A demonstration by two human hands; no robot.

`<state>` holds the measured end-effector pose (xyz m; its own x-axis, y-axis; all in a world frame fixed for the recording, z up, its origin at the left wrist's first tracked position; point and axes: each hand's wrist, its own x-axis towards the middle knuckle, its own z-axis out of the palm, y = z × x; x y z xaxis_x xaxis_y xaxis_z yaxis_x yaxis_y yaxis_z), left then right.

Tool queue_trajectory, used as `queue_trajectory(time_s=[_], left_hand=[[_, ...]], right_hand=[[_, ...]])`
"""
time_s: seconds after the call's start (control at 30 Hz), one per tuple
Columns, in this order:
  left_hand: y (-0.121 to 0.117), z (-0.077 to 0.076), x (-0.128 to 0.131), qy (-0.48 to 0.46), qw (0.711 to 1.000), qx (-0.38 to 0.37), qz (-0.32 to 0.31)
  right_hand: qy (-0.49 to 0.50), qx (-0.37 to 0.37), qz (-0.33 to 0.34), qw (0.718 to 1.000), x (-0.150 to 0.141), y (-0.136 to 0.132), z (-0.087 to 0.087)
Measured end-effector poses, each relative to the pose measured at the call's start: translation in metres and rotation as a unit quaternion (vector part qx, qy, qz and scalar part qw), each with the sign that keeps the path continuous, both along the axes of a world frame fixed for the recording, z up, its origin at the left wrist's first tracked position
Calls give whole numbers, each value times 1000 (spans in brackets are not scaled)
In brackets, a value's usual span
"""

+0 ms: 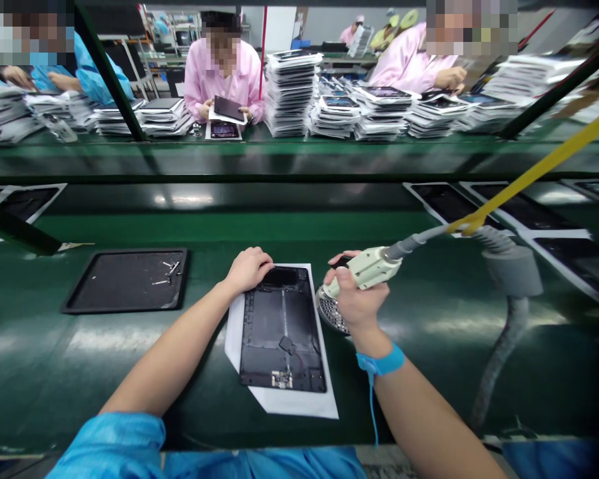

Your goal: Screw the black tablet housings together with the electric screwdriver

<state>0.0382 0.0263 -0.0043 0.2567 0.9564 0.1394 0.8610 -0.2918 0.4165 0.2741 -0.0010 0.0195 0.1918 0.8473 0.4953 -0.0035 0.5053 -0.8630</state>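
Note:
A black tablet housing, its inner side up with a small circuit board at the near end, lies on white paper in front of me. At its far left corner my left hand is closed, fingers together on the edge. To the right of the housing, my right hand grips a cream-coloured hand tool with a grey cable. A round, perforated metal piece shows at the tool's lower end, partly hidden by the hand. A blue wrist strap circles my right wrist.
At left lies a black tray with small metallic pieces. A yellow strap suspends the tool's cable, and a thick grey hose hangs at right. Tablet parts on paper lie at far right. Co-workers sit behind stacks across the bench.

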Motion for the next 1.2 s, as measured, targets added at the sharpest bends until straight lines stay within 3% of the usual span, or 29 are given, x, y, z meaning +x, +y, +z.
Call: queue_trajectory(time_s=[0.17,0.37,0.47,0.57,0.7,1.07,1.2], left_hand=[[-1,0,2,5,1000,0,-4],[9,2,-2,20,1000,8,17],[16,4,-8,17,998,2,53],[19,3,-11,14,998,-2,61],[18,2,-10,8,998,1,59],[20,-3,-11,-2,998,4,55],[15,3,-9,15,998,3,55]], right_hand=[[2,-6,-15,1000,0,0,3],[60,17,-1,998,-7,-22,28],[80,-5,105,991,-18,-49,32],[61,-44,224,972,-30,-74,23],[36,-69,288,954,-36,-89,9],[-48,-29,276,960,-29,-88,5],[-73,-60,269,959,-27,-89,10]])
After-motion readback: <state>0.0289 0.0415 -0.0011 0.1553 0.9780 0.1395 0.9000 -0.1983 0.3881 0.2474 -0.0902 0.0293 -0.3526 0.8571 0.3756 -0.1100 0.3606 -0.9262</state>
